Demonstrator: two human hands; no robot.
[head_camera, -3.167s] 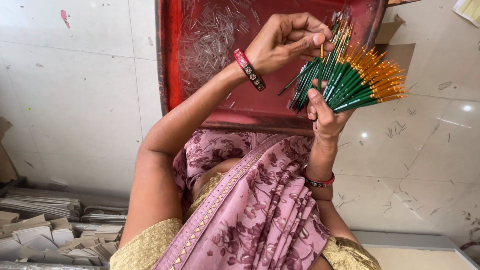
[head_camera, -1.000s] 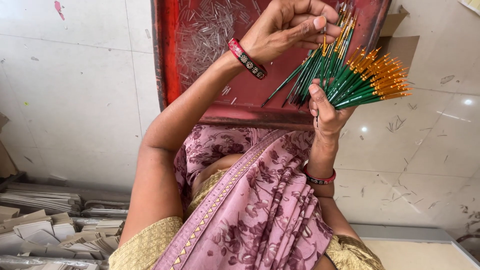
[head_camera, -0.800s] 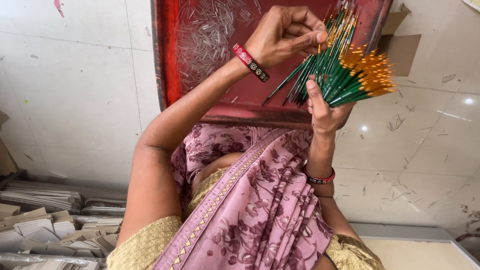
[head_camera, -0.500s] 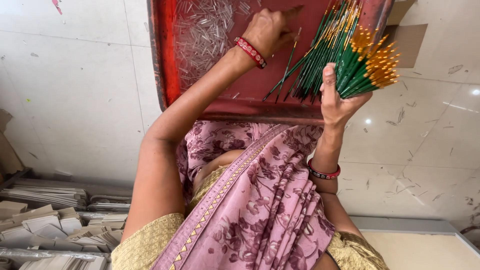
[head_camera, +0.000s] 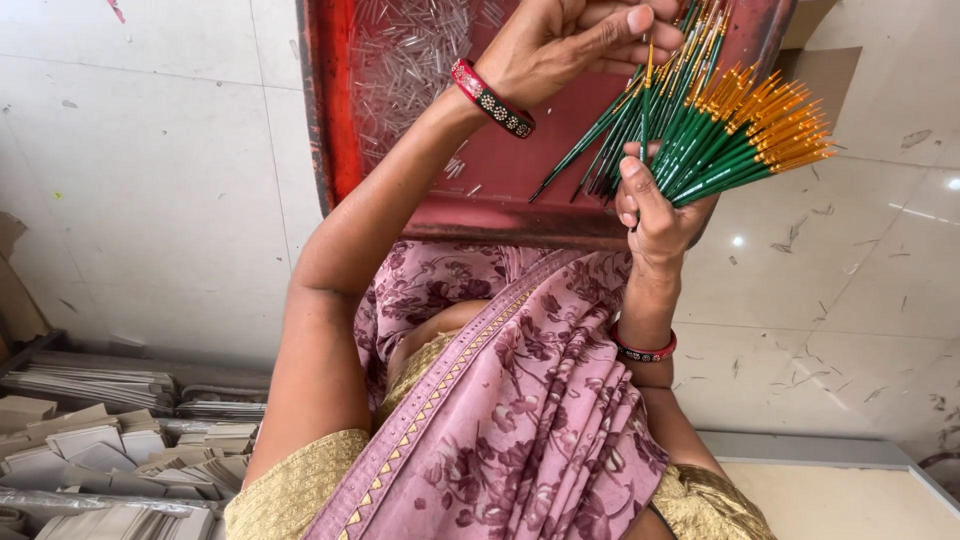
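Brushes (head_camera: 715, 135) are what I see first in the head view: a thick bundle of thin green handles with orange-gold ends, fanned out to the upper right over the edge of a red tray (head_camera: 325, 120). The right hand (head_camera: 655, 205) is closed around the lower part of the bundle, thumb pressed against the handles and fingers wrapped behind them. The left hand (head_camera: 575, 40) sits just above and to the left, with the thumb and fingertips pinched together on what looks like a single brush (head_camera: 647, 80) standing upright in the fan, though the tips overlap too much for me to be sure it is only one. A red bangle (head_camera: 492, 98) sits on the left wrist, another (head_camera: 643, 350) on the right. A heap of small clear tubes (head_camera: 410, 60) lies in the tray, behind the left forearm. Below, a pink flowered drape (head_camera: 520, 420) fills the middle. Stacks of pale card pieces (head_camera: 110, 440) lie at the lower left on the tiled floor (head_camera: 150, 200).
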